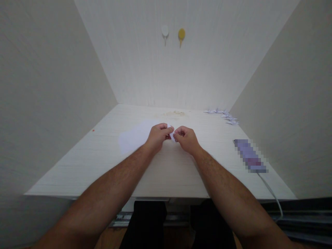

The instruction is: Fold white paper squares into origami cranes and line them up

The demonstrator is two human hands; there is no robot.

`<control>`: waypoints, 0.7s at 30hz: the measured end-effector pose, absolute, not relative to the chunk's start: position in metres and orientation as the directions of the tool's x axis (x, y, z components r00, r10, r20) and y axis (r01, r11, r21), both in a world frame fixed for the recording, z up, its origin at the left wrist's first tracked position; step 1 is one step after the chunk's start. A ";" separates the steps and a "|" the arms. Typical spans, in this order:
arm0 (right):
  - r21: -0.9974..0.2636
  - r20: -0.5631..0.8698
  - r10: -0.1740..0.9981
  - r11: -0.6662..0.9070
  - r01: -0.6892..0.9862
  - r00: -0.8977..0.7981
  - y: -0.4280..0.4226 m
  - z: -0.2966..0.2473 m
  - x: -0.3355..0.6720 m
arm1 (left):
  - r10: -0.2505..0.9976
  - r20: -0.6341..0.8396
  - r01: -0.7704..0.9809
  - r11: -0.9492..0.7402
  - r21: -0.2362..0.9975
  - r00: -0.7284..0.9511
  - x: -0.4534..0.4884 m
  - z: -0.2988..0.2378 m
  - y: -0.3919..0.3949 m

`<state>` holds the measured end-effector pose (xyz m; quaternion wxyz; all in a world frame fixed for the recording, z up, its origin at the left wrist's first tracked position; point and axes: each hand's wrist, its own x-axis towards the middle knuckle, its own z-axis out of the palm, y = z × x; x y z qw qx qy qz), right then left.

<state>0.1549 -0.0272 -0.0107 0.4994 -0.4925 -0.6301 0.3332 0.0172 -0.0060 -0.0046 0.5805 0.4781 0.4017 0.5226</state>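
Note:
Between my two hands, above the middle of the white table (pixel 166 176), is a small piece of folded white paper (pixel 171 135). My left hand (pixel 158 137) pinches its left side between thumb and fingers. From the other side, my right hand (pixel 187 139) closes its fingertips on the paper's right edge. Most of the paper is hidden by the fingers, so its shape is hard to make out. Beside and behind my left hand, white paper sheets (pixel 133 136) lie flat on the table.
Several small folded paper figures (pixel 225 116) stand along the back right corner. A pixelated device, perhaps a phone (pixel 249 155), lies at the right with a cable (pixel 271 192) running over the front edge. Walls enclose three sides; a white hook (pixel 165 31) and a yellow hook (pixel 181 34) are on the back wall.

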 end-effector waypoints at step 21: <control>-0.897 0.337 0.939 0.300 0.326 0.062 -0.025 -0.009 0.159 | 0.985 0.140 -0.064 -0.134 0.989 0.102 0.018 0.001 -0.009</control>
